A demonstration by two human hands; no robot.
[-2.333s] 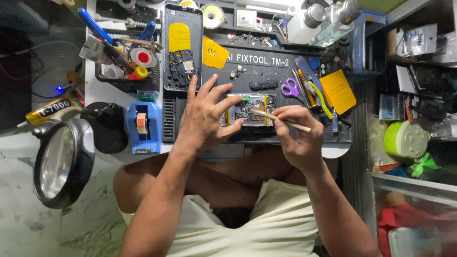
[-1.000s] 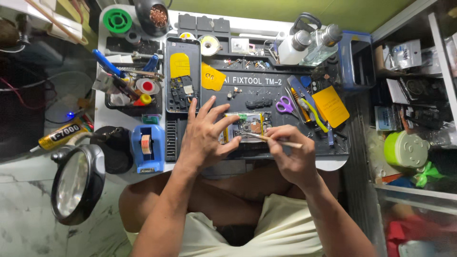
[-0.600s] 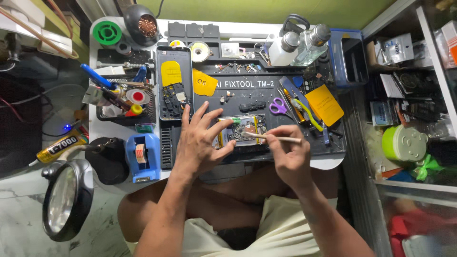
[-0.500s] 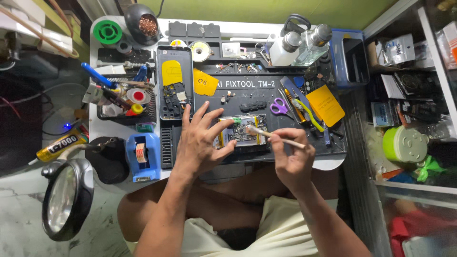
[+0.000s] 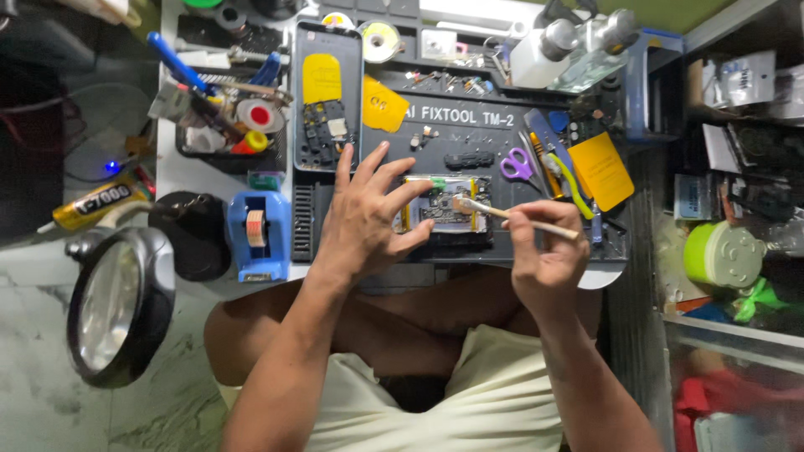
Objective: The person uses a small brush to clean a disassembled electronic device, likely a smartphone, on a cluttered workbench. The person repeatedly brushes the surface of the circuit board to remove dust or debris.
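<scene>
Opened phone (image 5: 445,213), long axis left-right on mat (image 5: 469,142); left hand (image 5: 368,219) splayed, fingertips pressing it; right hand (image 5: 544,255) pinches brush (image 5: 511,216), bristles pointing left onto board

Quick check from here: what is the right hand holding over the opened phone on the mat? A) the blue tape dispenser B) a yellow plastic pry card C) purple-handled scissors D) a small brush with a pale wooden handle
D: the right hand grips a small brush whose tip rests on the opened phone, which the left hand steadies.
</scene>
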